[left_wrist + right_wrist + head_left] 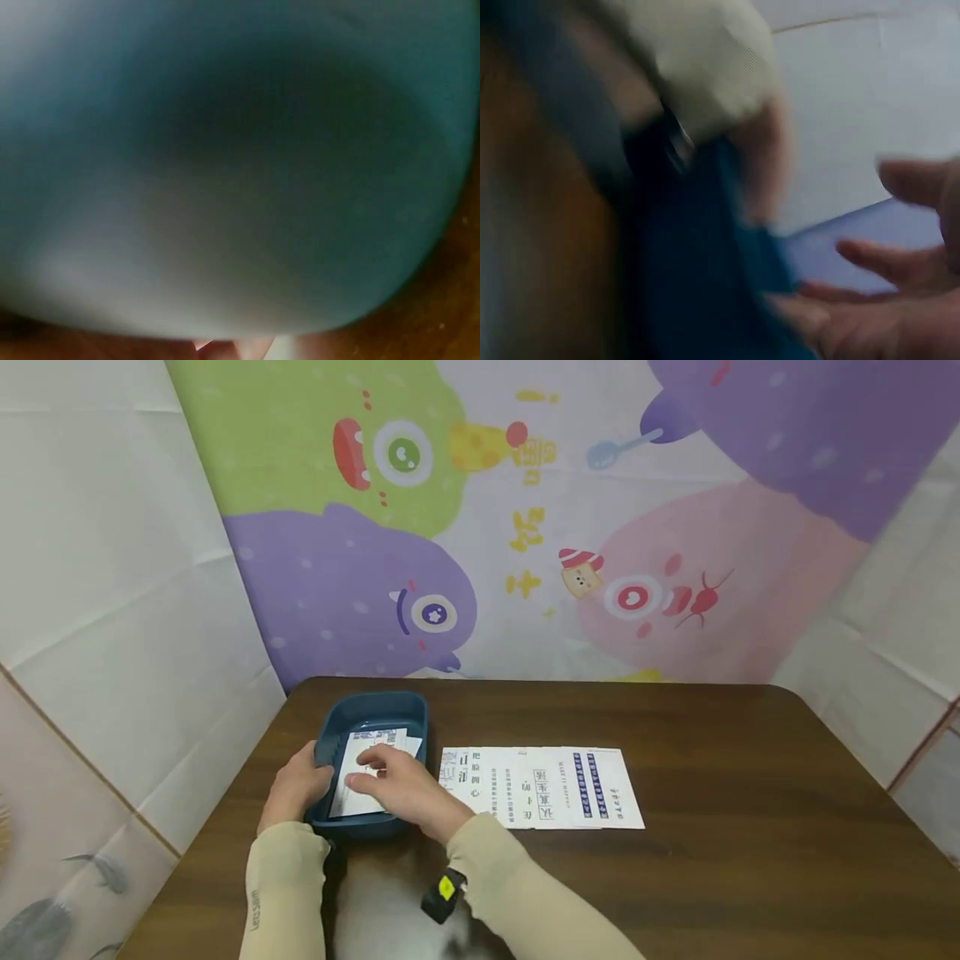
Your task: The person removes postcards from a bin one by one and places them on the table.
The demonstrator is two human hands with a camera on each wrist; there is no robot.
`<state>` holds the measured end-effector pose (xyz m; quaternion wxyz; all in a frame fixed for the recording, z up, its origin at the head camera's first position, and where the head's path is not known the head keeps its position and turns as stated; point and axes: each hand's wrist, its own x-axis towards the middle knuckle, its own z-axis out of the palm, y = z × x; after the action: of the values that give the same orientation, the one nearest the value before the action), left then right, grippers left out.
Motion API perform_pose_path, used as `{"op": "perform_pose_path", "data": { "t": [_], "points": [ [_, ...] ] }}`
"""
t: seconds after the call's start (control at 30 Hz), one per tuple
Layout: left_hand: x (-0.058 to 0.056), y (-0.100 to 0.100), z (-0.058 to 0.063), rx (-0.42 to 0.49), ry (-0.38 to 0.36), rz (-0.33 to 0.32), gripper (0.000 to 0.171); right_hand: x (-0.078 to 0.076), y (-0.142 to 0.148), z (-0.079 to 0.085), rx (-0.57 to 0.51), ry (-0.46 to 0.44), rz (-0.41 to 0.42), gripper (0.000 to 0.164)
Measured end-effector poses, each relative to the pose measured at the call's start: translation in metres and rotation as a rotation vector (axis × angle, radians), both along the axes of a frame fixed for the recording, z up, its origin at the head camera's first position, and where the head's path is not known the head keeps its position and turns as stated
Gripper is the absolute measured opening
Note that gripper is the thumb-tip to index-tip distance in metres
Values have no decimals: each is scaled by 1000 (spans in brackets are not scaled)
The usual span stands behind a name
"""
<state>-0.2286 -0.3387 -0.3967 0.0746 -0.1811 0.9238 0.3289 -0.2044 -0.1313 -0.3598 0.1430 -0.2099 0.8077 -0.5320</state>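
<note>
A dark blue plastic basket stands at the left of the table with white printed cards lying in it. At its left side my left hand grips the rim, thumb over the edge. Over the cards is my right hand, its thumb and fingers apart with nothing between them. The right wrist view shows the right hand's spread fingers beside the basket wall, blurred. In the left wrist view the basket's outside fills nearly everything.
Right of the basket, overlapping white cards with printed characters lie in a row on the brown wooden table. A cartoon-printed cloth hangs behind the table's far edge. White sheeting borders the left.
</note>
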Motion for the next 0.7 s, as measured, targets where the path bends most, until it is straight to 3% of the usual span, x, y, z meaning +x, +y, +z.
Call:
{"op": "perform_pose_path", "data": {
  "t": [0.13, 0.27, 0.33, 0.43, 0.5, 0.57, 0.7],
  "points": [
    [2, 1, -2, 11, 5, -7, 59, -11, -35, -18, -53, -216, -194, 56],
    [3, -1, -2, 0, 0, 5, 59, -23, -54, -25, -52, -326, -338, 82],
    [3, -2, -2, -10, -1, 4, 59, -28, -60, -29, -124, -364, -401, 86],
    [3, -2, -1, -9, 17, -6, 58, -32, -62, -35, -312, -387, -494, 75],
    [2, -1, 0, -9, 39, -14, 57, -34, -63, -38, -401, -353, -541, 64],
    [1, 1, 2, -7, 58, -21, 56, -33, -64, -41, -412, -289, -585, 57],
    [-2, 2, 2, 1, 61, -47, 55, -29, -69, -45, -315, -38, -673, 50]
  ]
}}
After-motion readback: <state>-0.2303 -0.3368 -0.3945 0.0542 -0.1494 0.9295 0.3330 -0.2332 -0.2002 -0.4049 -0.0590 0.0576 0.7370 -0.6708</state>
